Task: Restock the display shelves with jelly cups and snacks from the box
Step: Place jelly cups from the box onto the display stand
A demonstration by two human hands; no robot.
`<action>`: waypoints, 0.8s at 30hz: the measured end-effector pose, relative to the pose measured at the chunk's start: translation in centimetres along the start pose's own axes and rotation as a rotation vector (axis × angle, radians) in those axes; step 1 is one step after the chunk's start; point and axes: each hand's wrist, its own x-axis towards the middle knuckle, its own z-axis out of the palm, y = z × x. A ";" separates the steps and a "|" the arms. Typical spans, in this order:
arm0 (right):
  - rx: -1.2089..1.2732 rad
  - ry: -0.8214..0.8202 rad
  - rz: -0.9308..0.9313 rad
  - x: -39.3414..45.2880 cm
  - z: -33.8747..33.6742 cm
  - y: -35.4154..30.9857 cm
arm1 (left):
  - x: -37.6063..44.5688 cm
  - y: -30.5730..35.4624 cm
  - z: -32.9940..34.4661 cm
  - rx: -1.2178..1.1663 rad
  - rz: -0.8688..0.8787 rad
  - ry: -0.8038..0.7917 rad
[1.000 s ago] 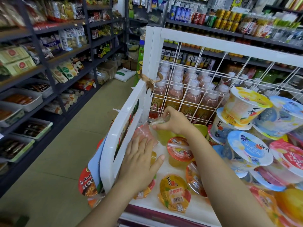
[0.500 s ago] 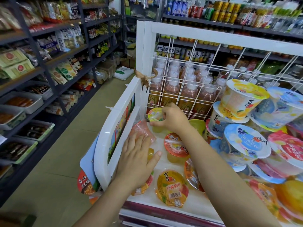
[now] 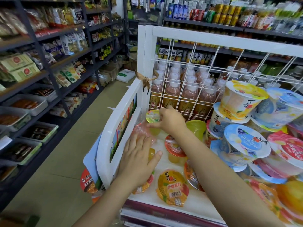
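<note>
Setting 1 small jelly cup [image 3: 152, 115] into the shelf's [image 3: 164, 145] back-left corner, right hand [image 3: 170, 122] pinching its rim (lid up); left hand [image 3: 136, 158] flat, fingers straight, steadying neighbouring cups. Best lowered level, snug against the wire grid [image 3: 188, 89].

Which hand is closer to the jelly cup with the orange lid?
Right. Its forearm crosses over the orange-lidded jelly cup, right hand just beyond; the left hand lies beside it, toward the rack's side panel.

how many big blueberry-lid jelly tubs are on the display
3 clearly show: one blueberry-lid tub mid-stack at centre right, one higher at the right edge, one tucked under the yellow tub. Others may be hidden lower.
</note>
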 end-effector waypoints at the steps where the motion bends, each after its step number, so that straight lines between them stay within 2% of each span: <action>1: 0.012 -0.008 0.004 0.0 0.0 -0.1 | 0.0 0.0 0.0 -0.008 0.001 0.002; 7: 0.049 -0.107 0.010 -0.4 -1.2 0.4 | -0.4 0.1 -0.2 -0.052 0.021 0.041; 8: 0.013 -0.093 -0.007 -0.7 -1.5 0.3 | -0.6 0.1 -0.2 -0.053 0.024 0.054; 10: -0.032 0.040 -0.084 -1.3 -1.8 0.1 | -1.1 0.2 -0.2 -0.052 0.024 0.069; 12: 0.082 0.146 -0.212 -2.0 -1.9 -0.5 | -1.8 0.3 0.0 -0.023 0.025 0.089; 14: 0.254 0.047 -0.313 -2.6 -2.1 -1.5 | -2.5 0.3 0.3 0.015 0.036 0.117; 17: 0.243 -0.122 -0.364 -2.8 -1.5 -3.0 | -2.7 0.2 0.6 0.007 0.051 0.168; 21: 0.105 -0.196 -0.302 -3.1 -0.7 -3.6 | -3.0 0.2 0.3 -0.027 0.052 0.185; 24: 0.142 -0.184 -0.289 -3.8 -0.6 -3.6 | -3.3 0.4 0.0 -0.089 0.048 0.212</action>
